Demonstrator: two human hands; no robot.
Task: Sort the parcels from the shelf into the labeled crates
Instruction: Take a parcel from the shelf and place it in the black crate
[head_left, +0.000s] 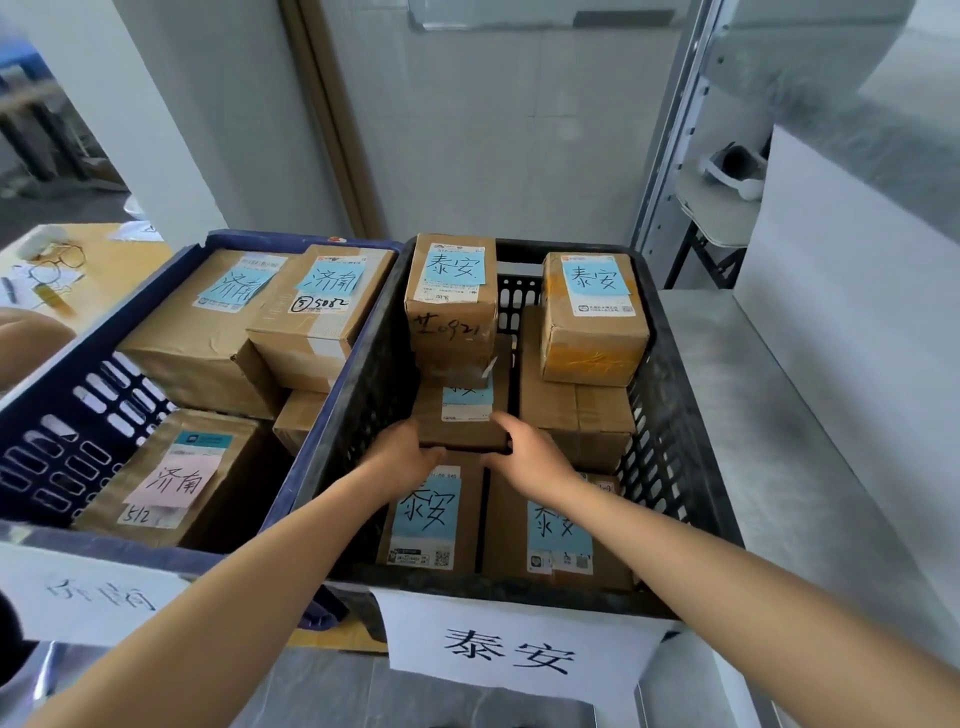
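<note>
Both my hands reach into the black crate, whose front carries a white sheet with two handwritten characters. My left hand grips the left near corner of a brown cardboard parcel with a blue label. My right hand grips its right near corner. The parcel lies in the crate's middle, partly under a taller parcel. Several other blue-labeled parcels surround it. A blue crate to the left holds several parcels with blue and pink labels.
A metal shelf frame and a white board stand at the right above a grey steel surface. A yellow table with glasses and pens lies at the far left. Someone's arm shows at the left edge.
</note>
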